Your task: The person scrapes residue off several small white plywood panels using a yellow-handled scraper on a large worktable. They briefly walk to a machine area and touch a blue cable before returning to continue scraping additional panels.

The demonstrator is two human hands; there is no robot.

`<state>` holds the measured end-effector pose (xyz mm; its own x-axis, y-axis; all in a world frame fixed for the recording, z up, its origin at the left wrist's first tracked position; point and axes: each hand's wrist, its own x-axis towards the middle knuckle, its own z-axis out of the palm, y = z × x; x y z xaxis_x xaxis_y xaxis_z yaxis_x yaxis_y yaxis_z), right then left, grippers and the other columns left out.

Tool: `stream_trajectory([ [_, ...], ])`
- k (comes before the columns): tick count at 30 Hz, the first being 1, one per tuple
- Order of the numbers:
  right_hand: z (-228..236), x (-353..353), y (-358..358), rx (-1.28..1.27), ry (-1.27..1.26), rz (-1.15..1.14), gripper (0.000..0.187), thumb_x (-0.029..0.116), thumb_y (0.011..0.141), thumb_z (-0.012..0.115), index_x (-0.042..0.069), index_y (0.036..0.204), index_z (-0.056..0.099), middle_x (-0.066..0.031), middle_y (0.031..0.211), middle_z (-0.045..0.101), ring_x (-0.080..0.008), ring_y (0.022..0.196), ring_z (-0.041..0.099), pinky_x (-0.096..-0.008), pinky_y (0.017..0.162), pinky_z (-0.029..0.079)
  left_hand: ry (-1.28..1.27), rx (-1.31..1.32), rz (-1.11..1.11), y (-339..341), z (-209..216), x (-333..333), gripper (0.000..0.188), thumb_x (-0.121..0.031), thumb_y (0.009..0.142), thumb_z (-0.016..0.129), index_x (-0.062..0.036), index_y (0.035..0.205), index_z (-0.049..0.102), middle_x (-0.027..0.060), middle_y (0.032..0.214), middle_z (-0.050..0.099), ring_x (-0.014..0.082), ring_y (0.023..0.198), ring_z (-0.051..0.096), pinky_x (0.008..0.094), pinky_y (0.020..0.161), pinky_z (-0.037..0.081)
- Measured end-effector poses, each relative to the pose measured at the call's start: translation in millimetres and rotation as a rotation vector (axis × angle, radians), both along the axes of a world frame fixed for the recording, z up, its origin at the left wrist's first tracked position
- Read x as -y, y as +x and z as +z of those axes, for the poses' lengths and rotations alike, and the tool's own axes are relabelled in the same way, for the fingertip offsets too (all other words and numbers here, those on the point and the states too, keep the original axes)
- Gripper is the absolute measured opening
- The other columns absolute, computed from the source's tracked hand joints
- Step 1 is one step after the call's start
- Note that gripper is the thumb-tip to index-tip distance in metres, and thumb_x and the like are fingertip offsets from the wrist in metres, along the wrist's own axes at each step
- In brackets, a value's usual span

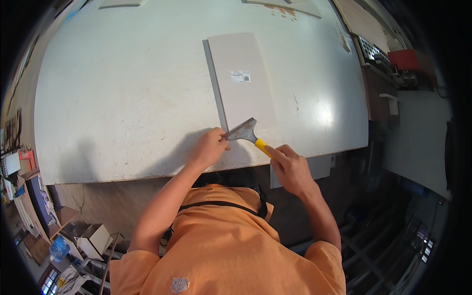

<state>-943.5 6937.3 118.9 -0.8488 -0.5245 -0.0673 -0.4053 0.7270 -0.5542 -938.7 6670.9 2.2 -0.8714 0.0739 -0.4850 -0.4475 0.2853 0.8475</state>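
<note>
A scraper with a wide grey metal head and a yellow handle is held above the near edge of the table. My right hand is wrapped round the yellow handle. At the left end of the metal head, the fingers of my left hand are closed and pinch its corner; whether they also hold something small is hidden. Just beyond the scraper lies a flat, pale beige board, its long side pointing away from me. A white printed label sits on the board's upper face.
The board rests on a large white table with worn, chipped edges. Other panels lie at its far side. To the right stand a brown cabinet and a red box. A blue water bottle is at lower left.
</note>
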Motion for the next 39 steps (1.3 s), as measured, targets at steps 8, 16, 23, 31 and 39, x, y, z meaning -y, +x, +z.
stream_trajectory([
  [8, -1.0, 29.1, 7.6, -0.015, 0.089, -0.086, 0.034, 0.005, 0.092, 0.065, 0.009, 0.125, 0.069, -0.0125, 0.096, 0.067, -0.0335, 0.065, 0.069, -0.043, 0.056, 0.057, 0.092, 0.034, 0.158, 2.3, 5.5, -16.5, 0.023, -0.014, 0.096, 0.068, 0.0073, 0.104, 0.066, 0.0129, 0.088, 0.074, 0.0177, 0.075, 0.073, 0.0314, 0.071, 0.054],
  [16, 8.8, 46.2, 3.7, 0.048, 0.135, -0.14, 0.035, 0.002, 0.091, 0.066, 0.006, 0.126, 0.07, -0.0142, 0.098, 0.068, -0.0337, 0.072, 0.07, -0.0415, 0.062, 0.056, 0.039, 0.056, 0.156, -9.8, 11.4, -11.0, 0.029, -0.024, 0.097, 0.067, 0.0047, 0.096, 0.072, 0.0108, 0.074, 0.074, 0.016, 0.067, 0.071, 0.0324, 0.065, 0.052],
  [23, -7.7, 73.2, -11.8, -0.056, 0.091, -0.179, 0.035, 0.004, 0.091, 0.066, 0.007, 0.126, 0.069, -0.0136, 0.096, 0.068, -0.0324, 0.068, 0.069, -0.0413, 0.058, 0.056, -0.069, 0.152, 0.102, -6.7, 15.8, -11.7, 0.042, -0.035, 0.098, 0.064, 0.0019, 0.077, 0.071, 0.011, 0.06, 0.07, 0.017, 0.054, 0.065, 0.0341, 0.054, 0.049],
  [31, -42.5, 114.8, -109.7, -0.265, 0.055, -0.194, 0.035, 0.007, 0.092, 0.064, 0.011, 0.126, 0.067, -0.0137, 0.09, 0.065, -0.035, 0.061, 0.066, -0.0449, 0.052, 0.055, -0.045, 0.09, 0.113, -20.8, 10.5, -10.2, 0.041, -0.034, 0.096, 0.069, 0.0011, 0.075, 0.07, 0.0117, 0.056, 0.067, 0.0191, 0.047, 0.062, 0.0348, 0.051, 0.048],
  [39, -41.5, 159.1, -235.6, -0.264, 0.11, -0.279, 0.03, 0.014, 0.096, 0.058, 0.011, 0.123, 0.07, -0.0189, 0.098, 0.068, -0.0391, 0.083, 0.069, -0.0483, 0.073, 0.057, -0.045, 0.101, 0.083, -18.2, 6.8, -15.0, 0.039, -0.03, 0.097, 0.067, 0.0023, 0.076, 0.07, 0.0108, 0.057, 0.068, 0.0178, 0.048, 0.062, 0.0335, 0.053, 0.048],
])
